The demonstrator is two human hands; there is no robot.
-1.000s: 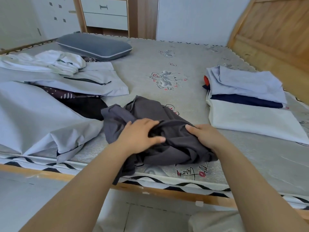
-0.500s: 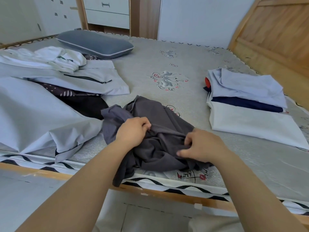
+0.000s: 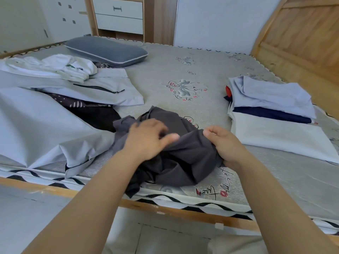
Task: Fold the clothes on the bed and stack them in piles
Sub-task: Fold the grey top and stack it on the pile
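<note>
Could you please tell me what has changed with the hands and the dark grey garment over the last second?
Both hands worked along the dark grey garment: the right hand went from resting on it to pinching up an edge, and the left hand, blurred, shifted its hold. The garment stays crumpled. The folded stack and unfolded clothes are unmoved.

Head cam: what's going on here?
A person is sorting out a crumpled dark grey garment at the near edge of the bed. The right hand grips its upper edge; the left hand is blurred on the fabric. It is not folded yet. A folded pile sits right, unfolded clothes left.
</note>
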